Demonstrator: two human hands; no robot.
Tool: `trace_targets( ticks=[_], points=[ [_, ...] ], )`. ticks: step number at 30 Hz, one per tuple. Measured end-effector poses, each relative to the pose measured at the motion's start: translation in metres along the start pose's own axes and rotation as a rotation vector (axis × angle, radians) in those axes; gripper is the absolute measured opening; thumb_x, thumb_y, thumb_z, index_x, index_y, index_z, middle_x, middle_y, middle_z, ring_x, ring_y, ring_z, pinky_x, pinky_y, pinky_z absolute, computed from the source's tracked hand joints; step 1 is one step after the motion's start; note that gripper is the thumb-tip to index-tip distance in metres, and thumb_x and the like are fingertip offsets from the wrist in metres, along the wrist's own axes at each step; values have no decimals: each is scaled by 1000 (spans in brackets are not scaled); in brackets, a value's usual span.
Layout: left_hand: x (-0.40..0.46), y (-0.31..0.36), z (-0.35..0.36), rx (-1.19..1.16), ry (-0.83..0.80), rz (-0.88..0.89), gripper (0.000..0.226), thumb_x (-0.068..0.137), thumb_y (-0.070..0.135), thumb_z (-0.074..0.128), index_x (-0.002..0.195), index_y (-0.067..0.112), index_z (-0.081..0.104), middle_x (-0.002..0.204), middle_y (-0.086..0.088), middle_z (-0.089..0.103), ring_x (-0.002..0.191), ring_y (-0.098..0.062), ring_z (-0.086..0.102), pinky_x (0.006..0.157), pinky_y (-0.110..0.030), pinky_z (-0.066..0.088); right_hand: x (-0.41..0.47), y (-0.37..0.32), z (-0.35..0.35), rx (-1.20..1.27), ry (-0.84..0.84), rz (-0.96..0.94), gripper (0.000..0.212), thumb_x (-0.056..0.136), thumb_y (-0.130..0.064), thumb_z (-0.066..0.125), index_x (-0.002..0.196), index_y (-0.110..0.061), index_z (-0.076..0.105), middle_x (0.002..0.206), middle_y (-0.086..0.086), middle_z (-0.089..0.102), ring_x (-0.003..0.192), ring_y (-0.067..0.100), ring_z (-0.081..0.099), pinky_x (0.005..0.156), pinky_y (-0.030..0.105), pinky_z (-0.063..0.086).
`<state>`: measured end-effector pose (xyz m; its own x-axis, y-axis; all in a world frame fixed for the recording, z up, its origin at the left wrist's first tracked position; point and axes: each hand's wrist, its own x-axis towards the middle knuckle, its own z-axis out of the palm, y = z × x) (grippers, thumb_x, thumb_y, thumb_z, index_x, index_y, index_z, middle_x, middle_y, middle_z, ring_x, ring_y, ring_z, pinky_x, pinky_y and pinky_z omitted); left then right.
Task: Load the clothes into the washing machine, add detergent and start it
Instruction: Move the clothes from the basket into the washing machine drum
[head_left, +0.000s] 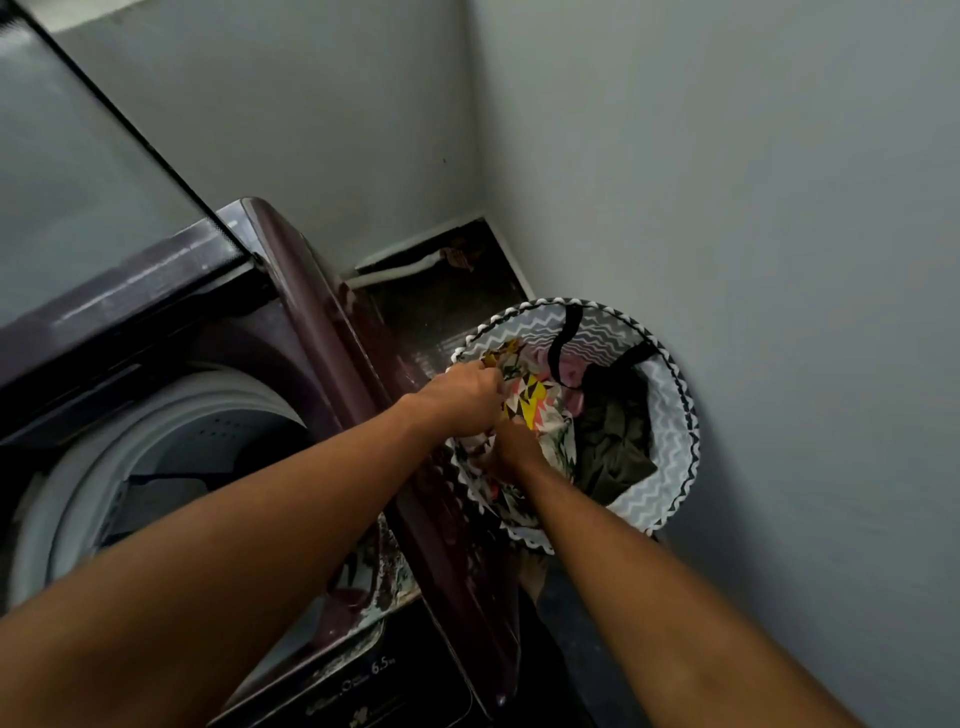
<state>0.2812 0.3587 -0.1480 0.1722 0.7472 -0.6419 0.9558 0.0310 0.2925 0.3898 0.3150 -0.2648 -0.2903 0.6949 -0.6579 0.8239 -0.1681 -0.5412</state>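
- The left hand (462, 397) has its fingers curled into a multicoloured printed cloth garment (530, 400) with yellow, pink, black and white triangles, gripping its upper edge
- The right hand (511, 447) sits just below the left, buried in the same garment's white floral-looking folds; it grips the fabric, though its fingertips are hidden in the cloth
- The garment lies bunched and crumpled at the left side of a round soft-sided fabric laundry basket (670, 415) with a grey-and-white zigzag lining and a black-and-white trimmed rim
- Also inside the basket: a dark olive crumpled garment (615, 441) to the right, a pale pink piece of cloth (571, 371) behind, and black straps (566, 332) looping from the rim
- The basket stands on the floor in the corner of plain grey walls (753, 208), just beside the machine
- To the left, a glossy maroon top-loading washing machine (332, 322) has its lid (78, 182) raised, showing the round pale drum opening (171, 415); some dark cloth seems to lie within
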Motion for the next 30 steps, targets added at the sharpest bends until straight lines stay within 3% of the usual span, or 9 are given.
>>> trace_targets(
  ticks=[2,8,12,16,22,24,27,29,30],
  points=[
    [0,-1,0,-2,2,12,35,90,24,58,125,19,60,125,-9,53,118,-28,51,99,-44,46,-2,4,-2,-15,38,-26,35,84,-22,70,113,-3,63,111,20,67,106,35,61,68,32,37],
    [-19,8,-11,144,67,31,47,90,18,51,136,12,49,132,-14,50,123,-34,48,101,-48,44,-21,-14,-37,158,237,55,29,76,-36,65,83,-8,70,83,14,69,81,34,64,56,29,35],
    [-33,11,-16,17,60,47,58,90,16,54,146,16,36,136,-18,45,124,-38,48,101,-52,45,-46,-38,-75,201,392,23,34,68,-39,48,50,-11,46,51,1,43,58,29,49,45,31,23],
    [-52,14,-27,-166,133,111,67,86,5,55,147,24,35,136,-19,42,118,-39,51,99,-42,45,-69,-64,-98,245,461,-82,41,77,-23,57,46,-10,35,47,2,36,52,23,40,50,36,26],
    [-82,16,-51,-167,242,159,29,86,13,57,114,9,52,113,-13,53,102,-31,55,83,-36,45,-98,-82,-125,308,364,-169,29,73,-16,64,52,1,54,46,2,45,46,15,39,49,32,30],
    [-95,11,-57,-130,277,168,24,87,17,58,111,13,55,105,-9,58,95,-28,58,74,-32,44,-112,-90,-138,242,230,-157,22,71,-15,65,52,-8,58,43,-5,49,45,14,43,50,31,36],
    [-118,4,-66,-215,313,185,15,87,20,61,101,23,56,92,-5,61,81,-25,62,66,-36,52,-132,-107,-158,80,2,-189,21,72,-30,64,56,-20,55,58,-3,54,59,16,47,60,34,38],
    [-134,-1,-76,-287,398,228,16,86,20,65,88,27,51,81,-3,60,72,-25,61,59,-33,47,-139,-120,-164,-95,-93,-155,17,67,-37,67,72,-24,58,74,0,57,72,19,54,67,35,43],
    [-142,-3,-81,-313,452,252,18,86,20,66,86,28,49,77,-3,60,68,-25,59,57,-30,43,-141,-126,-164,-193,-105,-160,32,61,-44,68,86,-27,59,87,1,60,84,23,58,74,38,50]
  ],
)
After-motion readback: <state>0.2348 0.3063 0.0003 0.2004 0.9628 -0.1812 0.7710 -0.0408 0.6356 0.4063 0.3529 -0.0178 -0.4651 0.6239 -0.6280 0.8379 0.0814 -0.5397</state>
